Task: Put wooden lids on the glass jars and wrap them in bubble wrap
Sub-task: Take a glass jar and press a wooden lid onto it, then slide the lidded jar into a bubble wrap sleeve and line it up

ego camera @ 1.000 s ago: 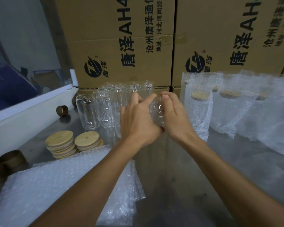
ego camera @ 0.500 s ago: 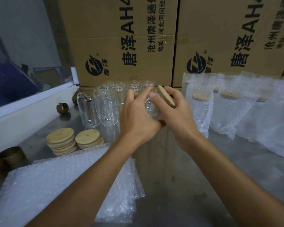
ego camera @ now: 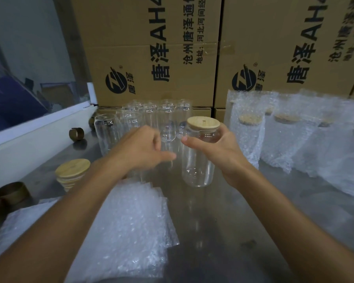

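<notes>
Above the steel table (ego camera: 253, 221), your right hand (ego camera: 217, 152) grips the upper part of a glass jar (ego camera: 198, 160), thumb and fingers curled round it just under its wooden lid (ego camera: 203, 123); the jar is upright and capped. Your left hand (ego camera: 143, 150) holds nothing, fingers loosely bent, just beside the jar. Behind stand roughly seven empty jars (ego camera: 131, 123). One stack of spare lids (ego camera: 72, 172) shows at left, and bubble-wrap sheets (ego camera: 127, 231) lie under your left forearm. At least four wrapped jars (ego camera: 249, 129) stand at right.

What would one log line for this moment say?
right hand: holds lidded jar | lid: on | left hand: free, beside jar | bubble wrap: unused
</notes>
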`<action>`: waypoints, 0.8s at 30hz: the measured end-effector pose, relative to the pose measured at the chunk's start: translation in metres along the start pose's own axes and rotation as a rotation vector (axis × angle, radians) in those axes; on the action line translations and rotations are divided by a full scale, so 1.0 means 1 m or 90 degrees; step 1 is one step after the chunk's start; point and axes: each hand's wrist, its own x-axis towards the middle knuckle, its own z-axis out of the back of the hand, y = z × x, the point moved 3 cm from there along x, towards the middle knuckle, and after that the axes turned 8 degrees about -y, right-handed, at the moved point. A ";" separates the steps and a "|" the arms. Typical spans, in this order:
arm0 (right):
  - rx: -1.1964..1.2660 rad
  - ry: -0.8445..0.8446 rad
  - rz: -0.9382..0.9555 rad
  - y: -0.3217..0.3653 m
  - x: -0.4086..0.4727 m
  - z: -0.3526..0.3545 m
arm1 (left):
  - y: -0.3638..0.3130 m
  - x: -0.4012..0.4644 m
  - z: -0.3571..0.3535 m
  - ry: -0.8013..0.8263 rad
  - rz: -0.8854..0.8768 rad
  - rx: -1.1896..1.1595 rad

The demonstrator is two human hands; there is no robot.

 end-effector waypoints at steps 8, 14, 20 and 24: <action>-0.041 0.003 -0.026 -0.025 0.007 0.004 | 0.044 -0.012 -0.009 0.273 0.112 0.221; -0.043 -0.017 -0.036 -0.032 0.011 0.009 | 0.048 -0.020 -0.016 0.361 0.169 0.239; -0.051 -0.005 -0.031 -0.033 0.012 0.011 | 0.044 -0.023 -0.014 0.393 0.157 0.197; -0.090 0.005 -0.029 -0.037 0.012 0.013 | 0.033 -0.018 0.006 0.316 0.149 0.116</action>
